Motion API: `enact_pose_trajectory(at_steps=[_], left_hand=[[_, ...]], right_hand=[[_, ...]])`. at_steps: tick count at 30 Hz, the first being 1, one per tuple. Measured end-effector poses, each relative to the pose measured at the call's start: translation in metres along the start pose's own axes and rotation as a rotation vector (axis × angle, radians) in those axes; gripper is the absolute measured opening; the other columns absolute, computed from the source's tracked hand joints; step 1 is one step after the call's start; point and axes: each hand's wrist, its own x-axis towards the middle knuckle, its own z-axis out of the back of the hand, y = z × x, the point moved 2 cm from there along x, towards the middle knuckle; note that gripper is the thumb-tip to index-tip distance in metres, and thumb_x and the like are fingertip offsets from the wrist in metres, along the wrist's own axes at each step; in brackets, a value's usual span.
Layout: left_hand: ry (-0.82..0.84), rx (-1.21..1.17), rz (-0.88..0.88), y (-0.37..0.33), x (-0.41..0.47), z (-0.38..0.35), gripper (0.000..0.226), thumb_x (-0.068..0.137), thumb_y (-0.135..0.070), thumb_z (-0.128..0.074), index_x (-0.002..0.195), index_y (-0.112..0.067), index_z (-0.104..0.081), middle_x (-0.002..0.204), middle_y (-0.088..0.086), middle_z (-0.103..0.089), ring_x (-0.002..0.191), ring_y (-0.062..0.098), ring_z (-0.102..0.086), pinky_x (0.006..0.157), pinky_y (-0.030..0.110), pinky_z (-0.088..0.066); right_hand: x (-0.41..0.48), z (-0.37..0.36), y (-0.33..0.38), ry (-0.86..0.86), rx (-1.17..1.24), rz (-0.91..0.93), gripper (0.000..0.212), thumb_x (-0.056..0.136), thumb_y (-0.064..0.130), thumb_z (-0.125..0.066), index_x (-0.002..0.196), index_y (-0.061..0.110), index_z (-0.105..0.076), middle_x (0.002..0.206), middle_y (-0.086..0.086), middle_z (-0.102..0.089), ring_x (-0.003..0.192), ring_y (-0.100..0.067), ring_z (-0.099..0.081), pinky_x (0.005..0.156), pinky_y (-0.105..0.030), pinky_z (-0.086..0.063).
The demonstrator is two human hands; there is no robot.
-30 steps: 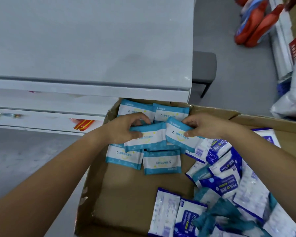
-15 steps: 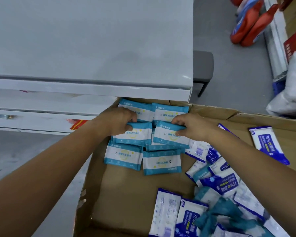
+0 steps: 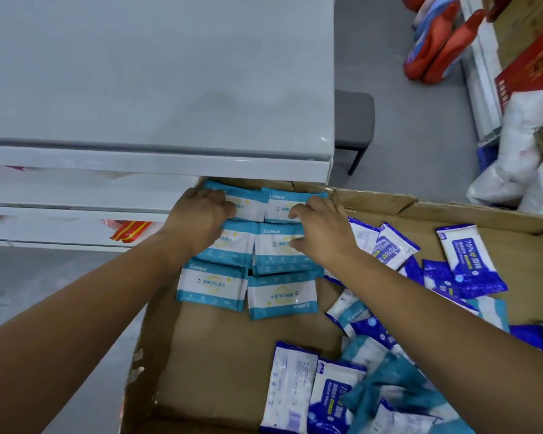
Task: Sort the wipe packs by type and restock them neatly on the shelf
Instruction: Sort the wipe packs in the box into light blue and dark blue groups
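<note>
The blue wipe pack (image 3: 469, 258) reads "75%"; teal packs (image 3: 212, 281) carry Chinese characters.
</note>
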Motion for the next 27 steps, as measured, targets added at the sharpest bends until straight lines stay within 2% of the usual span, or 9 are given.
enact_pose_trajectory(at_steps=[2,4,6,10,14,17,20,24,27], left_hand=[[-0.064,0.027,-0.001,-0.009,-0.001,0.006,0.039,0.064,-0.007,-0.082,0.102,-0.014,-0.074,0.096,0.011,-0.068,0.091,0.036,-0.064,0.090,0.047,-0.050],[-0.112,-0.033,-0.034,-0.030,0.001,0.016,0.040,0.061,-0.001,-0.083,0.099,-0.013,-0.075,0.088,0.011,-0.067,0.081,0.035,-0.065,0.079,0.047,-0.054],[-0.160,-0.149,-0.117,-0.065,0.007,0.027,0.036,0.064,-0.004,-0.084,0.097,-0.014,-0.076,0.087,0.009,-0.068,0.079,0.034,-0.066,0.068,0.042,-0.055],[-0.169,-0.273,-0.324,-0.161,0.033,0.044,0.021,0.070,-0.017,-0.085,0.088,-0.017,-0.074,0.086,0.006,-0.066,0.079,0.032,-0.065,0.062,0.037,-0.053],[-0.046,-0.391,-0.407,-0.253,0.068,0.052,0.017,0.090,-0.027,-0.067,0.105,-0.022,-0.072,0.106,0.001,-0.066,0.104,0.024,-0.062,0.081,0.037,-0.051],[0.054,-0.428,-0.444,-0.311,0.085,0.049,0.021,0.096,-0.028,-0.057,0.114,-0.027,-0.069,0.119,-0.006,-0.063,0.115,0.017,-0.057,0.085,0.031,-0.048],[0.124,-0.400,-0.514,-0.359,0.096,0.044,0.026,0.097,-0.025,-0.056,0.119,-0.029,-0.068,0.126,-0.007,-0.062,0.118,0.017,-0.057,0.088,0.031,-0.047],[0.183,-0.325,-0.667,-0.422,0.108,0.042,0.039,0.097,-0.012,-0.052,0.130,-0.032,-0.062,0.134,-0.007,-0.059,0.122,0.018,-0.053,0.094,0.032,-0.043],[0.243,-0.208,-0.851,-0.467,0.110,0.039,0.063,0.088,0.001,-0.054,0.142,-0.030,-0.049,0.146,-0.007,-0.049,0.132,0.018,-0.044,0.100,0.031,-0.032]], right_hand=[[-0.012,0.008,-0.009,-0.060,0.087,-0.035,0.057,0.078,0.043,-0.076,0.129,0.029,-0.055,0.123,0.002,-0.050,0.121,-0.020,-0.042,0.098,-0.034,-0.028],[-0.034,0.018,-0.031,-0.106,0.227,-0.087,0.046,0.078,0.041,-0.075,0.120,0.031,-0.060,0.117,0.004,-0.053,0.114,-0.017,-0.046,0.096,-0.036,-0.035],[-0.067,0.024,-0.070,-0.116,0.323,-0.156,0.031,0.077,0.039,-0.072,0.107,0.033,-0.065,0.108,0.006,-0.060,0.106,-0.018,-0.054,0.093,-0.039,-0.043],[-0.154,0.026,-0.177,-0.132,0.359,-0.386,0.023,0.074,0.024,-0.079,0.095,0.028,-0.070,0.100,0.002,-0.068,0.096,-0.022,-0.062,0.087,-0.038,-0.050],[-0.222,0.027,-0.260,-0.106,0.382,-0.553,0.028,0.072,0.012,-0.083,0.097,0.014,-0.071,0.093,-0.002,-0.065,0.094,-0.027,-0.061,0.077,-0.025,-0.038],[-0.253,0.022,-0.299,-0.014,0.383,-0.607,0.025,0.077,0.014,-0.079,0.100,0.011,-0.071,0.098,-0.005,-0.068,0.097,-0.023,-0.061,0.079,-0.031,-0.044],[-0.271,0.005,-0.316,0.092,0.401,-0.604,0.023,0.083,0.016,-0.075,0.105,0.012,-0.071,0.107,0.000,-0.065,0.105,-0.021,-0.060,0.079,-0.027,-0.041],[-0.285,0.006,-0.333,-0.068,0.336,-0.745,0.035,0.083,0.005,-0.062,0.115,0.018,-0.065,0.119,-0.010,-0.062,0.112,-0.034,-0.059,0.093,-0.040,-0.050],[-0.301,0.010,-0.340,0.147,0.231,-0.892,0.051,0.086,0.007,-0.056,0.134,0.020,-0.047,0.127,-0.014,-0.055,0.118,-0.035,-0.057,0.093,-0.042,-0.050]])
